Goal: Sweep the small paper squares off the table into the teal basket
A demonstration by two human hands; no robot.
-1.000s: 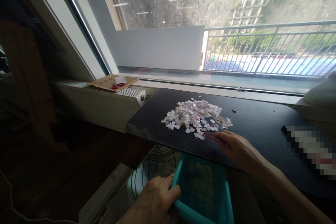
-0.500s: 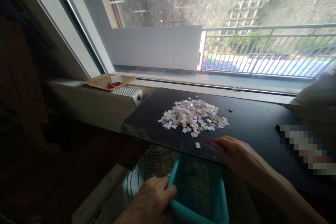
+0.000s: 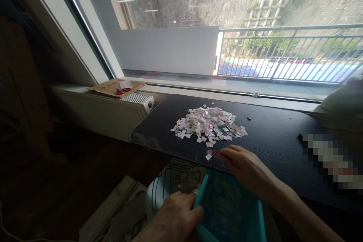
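Observation:
My left hand [image 3: 178, 211] grips the left rim of a teal plastic bin [image 3: 261, 221], held just below the table's front edge. Pale bits lie dimly inside the bin. Above its far side, my right hand [image 3: 238, 160] pinches a thin, see-through pinkish piece [image 3: 213, 152] low over the dark tabletop; its exact kind is unclear. A single small white paper square [image 3: 208, 157] lies at the tip of that piece, close to the edge. Behind it spreads a heap of small cut paper squares [image 3: 207, 121], mostly white with some pink and cream.
The black table [image 3: 272, 132] stands against a window. On the radiator ledge at left lie red-handled scissors [image 3: 122, 91] on brown cardboard [image 3: 104, 87]. A striped cloth or bag [image 3: 161, 181] sits beneath the table edge. A blurred-out object [image 3: 331, 162] is at right.
My right hand has moved left with the pinkish piece, and the lone paper square has shifted left with it. My left hand and the bin have moved to the right.

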